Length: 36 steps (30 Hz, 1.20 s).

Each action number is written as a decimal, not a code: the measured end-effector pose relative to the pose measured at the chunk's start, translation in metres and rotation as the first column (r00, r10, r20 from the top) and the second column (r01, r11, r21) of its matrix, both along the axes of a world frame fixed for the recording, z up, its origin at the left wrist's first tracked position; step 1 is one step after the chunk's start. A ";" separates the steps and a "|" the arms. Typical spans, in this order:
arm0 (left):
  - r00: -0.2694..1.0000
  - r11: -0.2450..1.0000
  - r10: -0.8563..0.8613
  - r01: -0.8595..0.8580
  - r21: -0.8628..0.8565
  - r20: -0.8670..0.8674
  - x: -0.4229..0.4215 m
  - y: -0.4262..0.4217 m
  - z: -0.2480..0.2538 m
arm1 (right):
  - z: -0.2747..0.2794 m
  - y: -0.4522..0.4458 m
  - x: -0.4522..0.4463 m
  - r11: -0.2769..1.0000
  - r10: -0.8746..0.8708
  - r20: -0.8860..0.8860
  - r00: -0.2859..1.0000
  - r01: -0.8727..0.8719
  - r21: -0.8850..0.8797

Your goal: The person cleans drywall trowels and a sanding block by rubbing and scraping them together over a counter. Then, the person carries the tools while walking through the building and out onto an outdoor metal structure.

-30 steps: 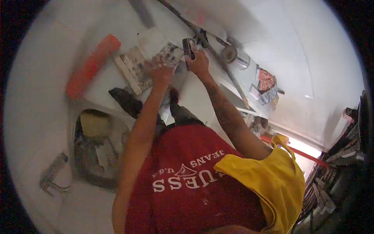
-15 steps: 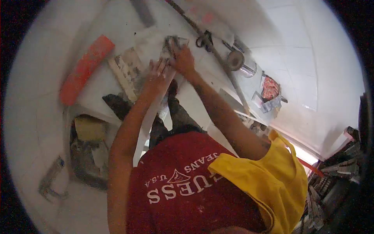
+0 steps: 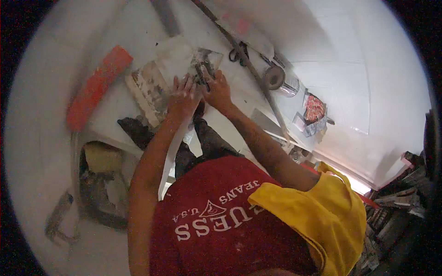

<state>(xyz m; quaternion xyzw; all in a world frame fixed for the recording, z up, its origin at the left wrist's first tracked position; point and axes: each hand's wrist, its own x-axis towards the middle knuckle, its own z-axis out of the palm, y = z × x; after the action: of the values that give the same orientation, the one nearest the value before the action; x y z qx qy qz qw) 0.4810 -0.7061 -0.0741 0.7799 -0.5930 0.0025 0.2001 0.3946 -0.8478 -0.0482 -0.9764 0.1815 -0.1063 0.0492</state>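
Observation:
My left hand [image 3: 183, 97] lies flat with fingers apart on the near end of a pale strip or panel, whose edge runs back beneath my forearm. Close beside it, my right hand [image 3: 216, 91] grips a dark handheld block [image 3: 201, 73], partly hidden by the fingers. Just beyond the block is a pale piece with dark smudges [image 3: 212, 57]. To the left of my left hand, a worn, stained board [image 3: 148, 89] lies at an angle.
A red bar [image 3: 99, 87] lies at left, above a dark tub [image 3: 103, 214] holding a yellowish sponge [image 3: 103, 157]. A hammer [image 3: 60, 218] is at lower left. A long bar [image 3: 251, 64], a metal can [image 3: 289, 85] and a red-patterned bundle [image 3: 315, 109] are to the right.
My right hand has moved left and down with the dark block, from apart to close beside my left hand. My left hand has shifted slightly downward in view.

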 end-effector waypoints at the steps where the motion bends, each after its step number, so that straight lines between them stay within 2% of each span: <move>1: 1.000 1.000 -0.011 0.010 0.017 0.014 0.003 0.000 0.003 | 0.002 0.002 -0.004 0.997 -0.005 -0.074 0.997 0.011 0.079; 2: 1.000 1.000 -0.013 0.013 0.015 0.011 -0.001 0.001 0.001 | 0.000 -0.012 0.003 0.999 0.030 -0.020 0.999 -0.030 -0.011; 4: 1.000 1.000 0.009 -0.009 -0.024 0.002 -0.007 -0.005 -0.014 | 0.011 -0.058 0.049 0.965 -0.208 -0.232 0.950 0.237 0.108; 6: 1.000 0.999 0.002 -0.002 -0.033 -0.010 -0.011 -0.003 -0.020 | 0.021 -0.068 0.060 0.952 -0.180 -0.382 0.906 0.259 0.165; 8: 0.999 0.999 -0.048 0.048 0.004 0.002 -0.001 -0.002 -0.012 | 0.006 -0.033 0.027 0.996 -0.073 -0.069 0.995 0.068 -0.061; 9: 0.999 0.997 -0.026 0.022 -0.067 -0.048 0.002 -0.005 -0.011 | -0.001 -0.015 0.011 0.977 -0.006 0.075 0.997 0.022 -0.214; 11: 0.987 0.981 0.002 -0.033 -0.191 -0.162 -0.002 -0.006 -0.016 | -0.002 0.009 -0.015 0.996 -0.010 0.069 0.998 0.016 -0.085; 14: 0.996 0.996 -0.036 0.029 -0.086 -0.079 0.003 -0.003 0.014 | -0.003 -0.034 0.012 0.999 -0.025 0.064 0.998 0.026 -0.024; 16: 0.999 0.999 -0.034 0.033 -0.016 -0.009 0.004 -0.005 0.028 | -0.018 -0.088 0.047 0.990 -0.017 0.086 0.996 0.029 -0.141; 19: 0.992 0.996 -0.072 0.065 0.066 0.102 0.004 0.001 0.038 | 0.003 -0.041 0.038 0.991 -0.134 -0.003 0.991 0.134 0.011; 20: 0.994 0.997 -0.063 0.059 0.043 0.095 0.005 0.000 0.036 | 0.002 -0.010 0.014 0.997 -0.066 0.087 0.994 0.063 0.034; 22: 0.999 0.999 -0.031 0.032 -0.031 0.035 0.004 -0.003 0.024 | 0.002 -0.002 0.003 0.999 0.040 0.142 0.989 -0.043 0.017; 23: 1.000 0.997 -0.015 0.013 -0.072 -0.023 0.001 -0.002 0.016 | 0.002 -0.015 0.002 0.997 0.074 0.108 0.991 -0.073 -0.012; 24: 1.000 0.994 -0.026 0.025 -0.104 0.000 0.000 0.001 0.013 | -0.002 -0.028 0.003 0.994 0.107 0.069 0.992 -0.104 -0.039; 26: 0.999 0.983 -0.014 0.023 -0.180 0.052 0.001 0.000 0.013 | -0.032 -0.089 0.038 0.987 0.099 0.126 0.987 -0.081 -0.140; 28: 0.997 0.994 -0.053 0.057 -0.094 0.048 -0.003 0.001 0.006 | -0.024 -0.075 0.044 0.997 0.042 0.036 0.998 -0.040 -0.071; 29: 0.995 0.995 -0.080 0.083 -0.059 0.061 0.001 -0.002 0.003 | -0.017 -0.045 0.032 1.000 -0.003 -0.084 0.996 0.006 0.029; 31: 1.000 0.991 -0.017 0.016 -0.129 -0.010 0.003 -0.006 0.004 | 0.004 -0.026 0.029 0.989 0.055 -0.133 0.990 -0.035 0.146; 33: 1.000 0.992 -0.021 0.023 -0.128 0.019 -0.001 -0.001 0.004 | 0.011 -0.021 0.012 0.957 0.202 -0.003 0.979 -0.196 0.215; 34: 0.995 0.993 -0.047 0.057 -0.102 0.092 0.001 0.000 0.008 | 0.013 -0.032 0.021 0.941 0.152 -0.076 0.985 -0.121 0.315; 36: 0.993 0.995 -0.061 0.068 -0.073 0.102 -0.002 -0.005 0.009 | -0.009 -0.069 0.052 0.988 -0.002 -0.066 0.998 0.012 0.154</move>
<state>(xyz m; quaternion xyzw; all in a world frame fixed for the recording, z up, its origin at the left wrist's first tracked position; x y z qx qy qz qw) 0.4786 -0.7111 -0.0651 0.7511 -0.6266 0.0577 0.1997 0.4471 -0.9170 -0.0575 -0.9719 0.1941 -0.0601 0.1185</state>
